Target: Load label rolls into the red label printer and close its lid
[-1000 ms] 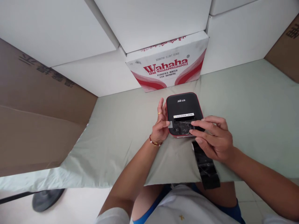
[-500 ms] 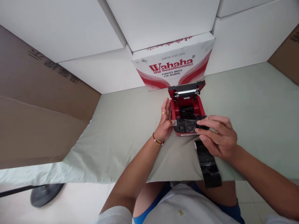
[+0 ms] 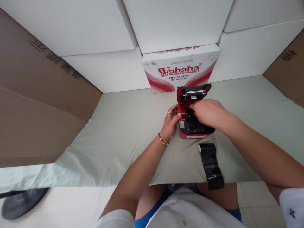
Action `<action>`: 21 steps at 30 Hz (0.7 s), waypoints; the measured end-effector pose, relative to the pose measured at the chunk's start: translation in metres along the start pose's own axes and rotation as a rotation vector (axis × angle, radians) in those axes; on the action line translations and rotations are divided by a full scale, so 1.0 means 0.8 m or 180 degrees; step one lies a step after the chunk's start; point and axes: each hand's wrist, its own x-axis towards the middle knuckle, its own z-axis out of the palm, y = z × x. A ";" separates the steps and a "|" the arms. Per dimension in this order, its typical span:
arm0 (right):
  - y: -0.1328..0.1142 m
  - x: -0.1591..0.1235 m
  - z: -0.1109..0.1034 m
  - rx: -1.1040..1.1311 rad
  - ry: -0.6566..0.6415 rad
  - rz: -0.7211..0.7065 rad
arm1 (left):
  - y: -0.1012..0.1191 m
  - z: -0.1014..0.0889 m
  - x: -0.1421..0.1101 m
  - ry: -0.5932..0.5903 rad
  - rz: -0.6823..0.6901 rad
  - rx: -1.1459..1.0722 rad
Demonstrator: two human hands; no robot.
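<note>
A red and black label printer (image 3: 197, 137) stands on the cloth with its lid (image 3: 194, 88) raised, showing a metal bar and a roller under it. My left hand (image 3: 170, 124) grips the printer's left side, thumb on the rim and fingers behind. Reaching in over the right wall, my right hand (image 3: 209, 112) has its fingers curled inside the printer's rear bay; what the fingertips hold is hidden. Shiny black film (image 3: 199, 127) lies across the printer's front deck and runs into the bay. In front of the printer, a separate black film roll (image 3: 210, 158) lies partly unrolled, its tail hanging over the table edge.
A white and red Wahaha carton (image 3: 180, 71) stands just behind the printer. White boxes (image 3: 102, 72) are stacked along the back. Brown cartons stand at the left (image 3: 42, 104) and right (image 3: 289, 69). Pale green cloth (image 3: 123, 136) covers the table.
My right hand has moved from the printer's front deck back into the bay. My left hand has slid farther back along the side. The view has shifted slightly.
</note>
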 end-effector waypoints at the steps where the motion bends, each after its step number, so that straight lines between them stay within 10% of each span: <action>1: -0.003 0.005 0.002 -0.0052 -0.0042 -0.0009 | -0.001 0.000 0.000 -0.0008 -0.0009 -0.0007; 12: -0.002 0.004 0.012 -0.0112 0.0226 0.0043 | -0.005 0.001 0.004 -0.0034 0.0059 -0.0114; 21: 0.092 -0.158 -0.005 0.1890 0.1240 0.0094 | -0.008 0.000 0.005 -0.0035 0.0049 -0.0170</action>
